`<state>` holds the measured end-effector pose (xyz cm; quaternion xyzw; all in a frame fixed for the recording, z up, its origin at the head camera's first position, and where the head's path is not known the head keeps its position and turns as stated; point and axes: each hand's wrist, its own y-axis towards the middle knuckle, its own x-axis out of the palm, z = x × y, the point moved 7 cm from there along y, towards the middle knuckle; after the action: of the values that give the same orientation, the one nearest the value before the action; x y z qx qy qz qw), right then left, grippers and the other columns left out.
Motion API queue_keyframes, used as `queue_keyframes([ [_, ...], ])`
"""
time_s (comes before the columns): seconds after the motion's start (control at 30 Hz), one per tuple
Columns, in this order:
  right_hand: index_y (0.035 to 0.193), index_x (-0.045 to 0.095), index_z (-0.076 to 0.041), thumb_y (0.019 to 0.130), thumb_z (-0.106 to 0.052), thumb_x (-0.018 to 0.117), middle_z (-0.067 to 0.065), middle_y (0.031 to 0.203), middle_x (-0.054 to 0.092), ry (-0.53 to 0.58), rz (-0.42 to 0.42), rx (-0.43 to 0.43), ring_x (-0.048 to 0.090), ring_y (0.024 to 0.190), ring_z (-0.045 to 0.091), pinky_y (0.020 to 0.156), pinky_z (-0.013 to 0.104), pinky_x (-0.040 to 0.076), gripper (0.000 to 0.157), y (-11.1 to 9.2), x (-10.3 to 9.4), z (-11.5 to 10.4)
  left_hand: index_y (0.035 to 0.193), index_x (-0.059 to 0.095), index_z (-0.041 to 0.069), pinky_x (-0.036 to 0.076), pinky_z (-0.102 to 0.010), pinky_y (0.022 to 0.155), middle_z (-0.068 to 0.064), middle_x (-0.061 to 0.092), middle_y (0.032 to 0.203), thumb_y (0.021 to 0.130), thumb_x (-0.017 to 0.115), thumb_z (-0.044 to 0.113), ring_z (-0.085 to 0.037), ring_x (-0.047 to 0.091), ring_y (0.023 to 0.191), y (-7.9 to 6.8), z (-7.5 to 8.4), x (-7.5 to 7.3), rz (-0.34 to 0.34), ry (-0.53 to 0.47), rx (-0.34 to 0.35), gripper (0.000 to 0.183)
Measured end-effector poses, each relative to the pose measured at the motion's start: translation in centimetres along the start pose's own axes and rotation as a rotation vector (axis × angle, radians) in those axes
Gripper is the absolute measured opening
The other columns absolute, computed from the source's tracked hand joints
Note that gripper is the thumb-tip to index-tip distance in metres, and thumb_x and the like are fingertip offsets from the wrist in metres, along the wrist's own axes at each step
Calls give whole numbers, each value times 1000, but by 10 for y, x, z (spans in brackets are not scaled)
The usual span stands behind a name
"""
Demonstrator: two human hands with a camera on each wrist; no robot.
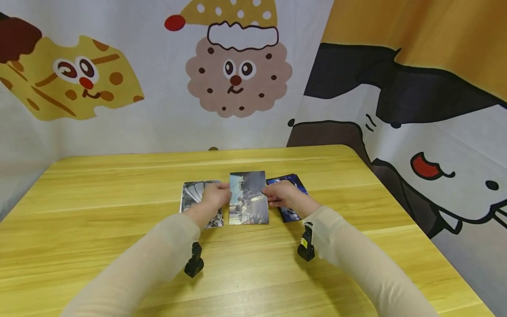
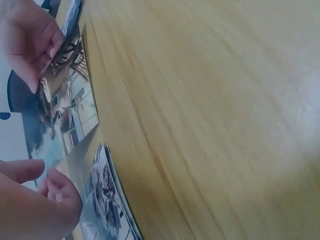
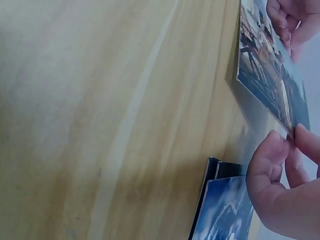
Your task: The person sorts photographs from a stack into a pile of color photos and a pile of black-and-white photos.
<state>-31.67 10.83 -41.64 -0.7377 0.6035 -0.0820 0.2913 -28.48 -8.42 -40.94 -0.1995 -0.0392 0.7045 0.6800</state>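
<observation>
A photo card (image 1: pixel 248 202) with a hazy, grey-blue scene stands between my two hands, raised from the table with a shadow under it. My left hand (image 1: pixel 215 196) pinches its left edge between thumb and fingers. On the opposite edge, my right hand (image 1: pixel 283 194) pinches it with thumb and fingertips, as the right wrist view shows closely. Below my left hand lies a black-and-white photo stack (image 1: pixel 192 193), partly covered by the hand. A dark blue photo stack (image 3: pixel 225 207) lies beneath my right hand, its cards slightly fanned.
The wooden table (image 1: pixel 99 220) spreads around the cards. A curtain (image 1: pixel 158 127) with cartoon figures hangs behind its far edge and along the right side. Small black devices sit at both wrists.
</observation>
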Motion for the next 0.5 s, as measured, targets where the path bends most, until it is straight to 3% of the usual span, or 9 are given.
queue_keyframes([
  [0.17,125,54,4,91,-12,59,-2,67,53,-16,2,-25,53,59,8,57,18,54,38,-2,-1,-4,136,44,0,41,-28,65,-21,49,133,90,48,-1,-13,37,61,-1,2,1,-17,-49,11,46],
  [0.27,123,56,4,91,-12,60,-3,68,54,-20,8,-32,53,59,8,58,18,54,37,-3,-3,-5,138,43,1,52,-30,75,-21,47,134,90,49,-1,-13,45,68,-2,2,3,-24,-55,4,48],
  [0.37,125,55,3,91,-12,60,-3,66,53,-17,19,-35,51,59,8,57,18,52,37,-4,-6,-7,139,42,2,56,-35,86,-21,48,133,91,50,1,-15,50,75,-3,4,4,-28,-65,-1,49],
  [0.5,131,50,-1,93,-12,58,-4,67,53,-6,21,-43,49,57,7,55,17,50,41,-8,-8,-11,139,43,4,57,-33,85,-22,52,129,91,53,5,-24,59,88,-4,8,3,-25,-88,-10,49],
])
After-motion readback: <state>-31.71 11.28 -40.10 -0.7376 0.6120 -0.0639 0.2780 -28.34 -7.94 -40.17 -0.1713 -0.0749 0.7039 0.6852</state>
